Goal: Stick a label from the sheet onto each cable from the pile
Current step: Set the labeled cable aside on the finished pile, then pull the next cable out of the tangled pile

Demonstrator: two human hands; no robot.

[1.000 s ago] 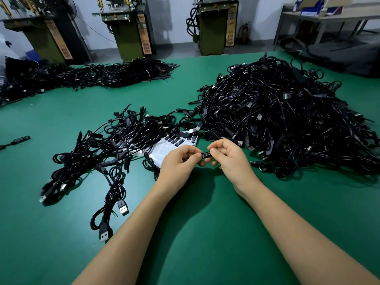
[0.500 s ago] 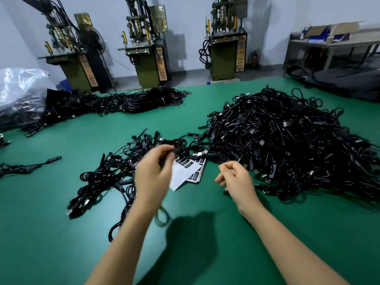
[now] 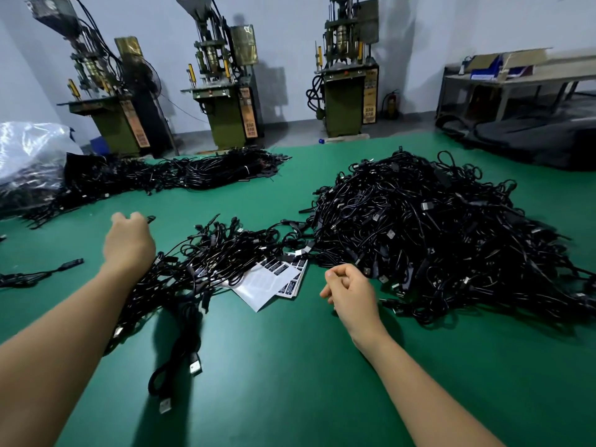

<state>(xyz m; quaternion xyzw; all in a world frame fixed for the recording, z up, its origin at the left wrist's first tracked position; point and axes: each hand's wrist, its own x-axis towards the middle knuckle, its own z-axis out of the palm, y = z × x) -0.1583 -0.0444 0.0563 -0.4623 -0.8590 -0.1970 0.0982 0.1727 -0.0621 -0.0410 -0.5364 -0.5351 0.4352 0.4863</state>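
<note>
Head view: label sheet [image 3: 274,280] print unreadable; left hand [image 3: 129,243] fingers curled, contents hidden; right hand [image 3: 350,293] loosely curled, empty.

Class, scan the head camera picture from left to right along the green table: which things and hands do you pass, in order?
Lone cable → left hand → small cable pile → label sheet → right hand → big cable pile.
</note>
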